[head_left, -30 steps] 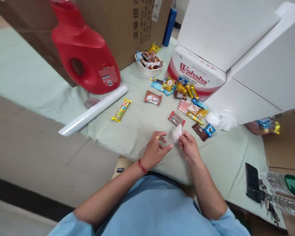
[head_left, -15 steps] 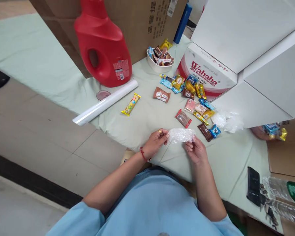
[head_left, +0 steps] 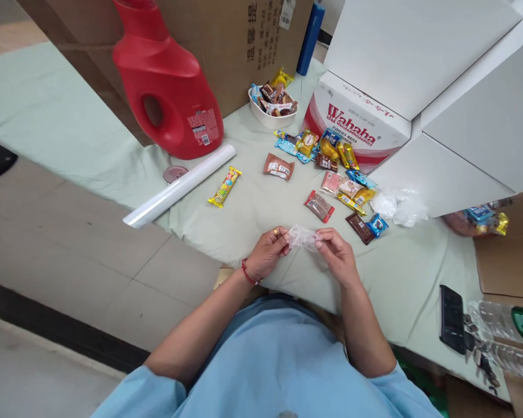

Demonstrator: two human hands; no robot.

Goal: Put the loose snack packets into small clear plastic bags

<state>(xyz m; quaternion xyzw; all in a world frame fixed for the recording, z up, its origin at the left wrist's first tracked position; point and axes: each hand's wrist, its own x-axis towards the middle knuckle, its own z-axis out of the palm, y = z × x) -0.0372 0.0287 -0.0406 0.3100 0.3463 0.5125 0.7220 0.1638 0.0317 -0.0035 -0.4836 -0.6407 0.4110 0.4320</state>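
Between my two hands is a crumpled piece of clear plastic film [head_left: 303,237], held above the front edge of the cloth-covered table [head_left: 261,215]. My left hand [head_left: 268,251] pinches its left end, and my right hand [head_left: 336,252] grips its right end. Just beyond the hands lie a snack in a red and brown wrapper [head_left: 319,206], a dark brown packet [head_left: 359,227] and a small blue packet [head_left: 377,225]. A yellow snack bar [head_left: 225,187] rests further left, with a brown packet [head_left: 279,167] to its right.
A red detergent jug [head_left: 174,87] and a white roll [head_left: 181,186] are at the left. Behind stands a white bowl [head_left: 272,120] of snacks near a Wahaba-like water carton [head_left: 357,125]. Bunched clear plastic [head_left: 401,207], a phone [head_left: 452,319], keys [head_left: 479,354] and bottles [head_left: 497,325] lie at the right.
The plastic film has gone from stretched out to shorter and more bunched. My right hand has moved left, nearer my left hand. The view has shifted slightly.
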